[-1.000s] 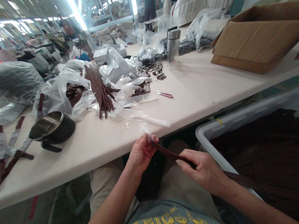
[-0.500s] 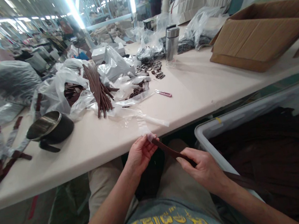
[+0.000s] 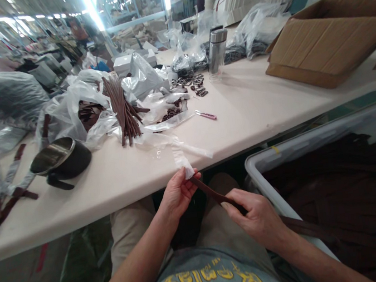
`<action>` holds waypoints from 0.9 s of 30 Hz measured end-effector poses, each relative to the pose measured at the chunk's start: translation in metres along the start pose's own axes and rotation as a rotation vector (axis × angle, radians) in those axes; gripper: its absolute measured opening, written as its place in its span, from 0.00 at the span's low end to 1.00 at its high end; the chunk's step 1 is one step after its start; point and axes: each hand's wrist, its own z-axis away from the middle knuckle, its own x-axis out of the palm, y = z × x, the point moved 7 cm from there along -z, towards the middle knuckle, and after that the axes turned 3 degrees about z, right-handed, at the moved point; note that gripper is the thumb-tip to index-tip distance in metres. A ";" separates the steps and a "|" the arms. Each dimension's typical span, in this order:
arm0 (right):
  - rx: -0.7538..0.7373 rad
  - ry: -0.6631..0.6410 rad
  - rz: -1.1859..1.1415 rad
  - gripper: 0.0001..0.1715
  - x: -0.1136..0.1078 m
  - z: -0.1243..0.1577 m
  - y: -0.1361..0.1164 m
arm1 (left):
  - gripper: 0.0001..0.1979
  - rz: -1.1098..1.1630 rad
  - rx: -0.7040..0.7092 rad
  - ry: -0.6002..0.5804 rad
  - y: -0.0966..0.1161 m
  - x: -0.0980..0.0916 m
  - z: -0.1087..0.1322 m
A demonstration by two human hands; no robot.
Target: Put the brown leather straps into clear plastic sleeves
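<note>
Beside the worktop [image 3: 255,100], your white-rimmed plastic bin [image 3: 311,136] holds a heap of brown straps [image 3: 327,188]. Your left hand [image 3: 177,197] and right hand [image 3: 258,214] are both closed on one brown strap [image 3: 217,197], its tail trailing into the bin and a clear plastic strip [image 3: 181,160] at its upper end.

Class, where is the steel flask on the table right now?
In the head view, the steel flask stands on the far side of the table, right of the metal buckles and left of the cardboard box.
</note>
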 end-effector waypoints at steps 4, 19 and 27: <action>-0.001 -0.019 -0.037 0.14 0.000 0.002 -0.002 | 0.09 -0.002 -0.002 0.002 -0.001 -0.001 0.001; 0.016 -0.005 -0.007 0.15 0.000 0.000 0.004 | 0.07 -0.009 0.001 -0.021 -0.006 -0.001 0.001; 0.020 -0.022 0.042 0.16 -0.002 0.001 0.006 | 0.07 0.013 -0.008 -0.004 -0.012 -0.004 0.002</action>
